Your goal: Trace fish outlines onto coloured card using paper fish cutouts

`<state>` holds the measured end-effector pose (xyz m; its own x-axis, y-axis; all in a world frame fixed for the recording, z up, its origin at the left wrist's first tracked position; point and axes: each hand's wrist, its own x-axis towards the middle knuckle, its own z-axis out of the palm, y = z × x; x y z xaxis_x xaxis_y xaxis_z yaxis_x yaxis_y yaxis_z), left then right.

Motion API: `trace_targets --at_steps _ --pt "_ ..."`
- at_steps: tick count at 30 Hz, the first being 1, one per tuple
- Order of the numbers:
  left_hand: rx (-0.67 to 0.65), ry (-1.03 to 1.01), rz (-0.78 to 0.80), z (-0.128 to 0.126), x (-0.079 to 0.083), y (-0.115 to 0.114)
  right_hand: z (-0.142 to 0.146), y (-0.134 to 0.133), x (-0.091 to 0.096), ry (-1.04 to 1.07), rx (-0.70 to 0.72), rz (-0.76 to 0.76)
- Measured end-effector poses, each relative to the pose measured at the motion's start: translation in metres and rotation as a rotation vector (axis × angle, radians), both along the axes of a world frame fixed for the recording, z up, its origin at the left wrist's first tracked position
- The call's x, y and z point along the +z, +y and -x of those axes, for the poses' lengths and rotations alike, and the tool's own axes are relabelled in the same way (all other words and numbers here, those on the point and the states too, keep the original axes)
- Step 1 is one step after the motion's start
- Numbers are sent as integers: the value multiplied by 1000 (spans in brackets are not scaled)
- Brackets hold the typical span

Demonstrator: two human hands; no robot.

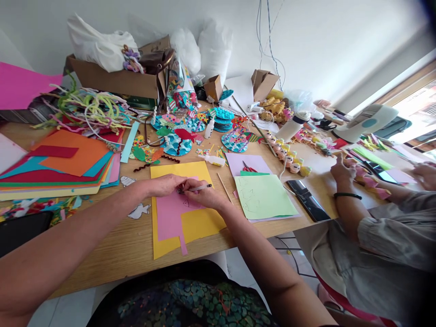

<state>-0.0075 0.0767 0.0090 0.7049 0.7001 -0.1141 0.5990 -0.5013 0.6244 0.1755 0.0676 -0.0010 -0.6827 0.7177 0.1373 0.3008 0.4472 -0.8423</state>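
A pink paper sheet [169,217] lies on a yellow sheet [197,225] at the table's near edge. My left hand [164,185] rests on the pink sheet's top edge with its fingers pressed down on it. My right hand [201,195] is closed around a pen [197,188], whose tip touches the pink paper just beside my left fingertips.
A light green sheet [264,196] and a black phone [308,200] lie to the right. A stack of coloured paper [57,170] sits at left, with paper fish crafts [177,143] and a glue bottle [214,160] behind. Another person's hand [342,172] works at right.
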Motion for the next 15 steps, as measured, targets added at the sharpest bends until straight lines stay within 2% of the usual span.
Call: trace_targets --at_steps 15 --pt "43 52 -18 -1 5 -3 6 1 -14 102 -16 -74"
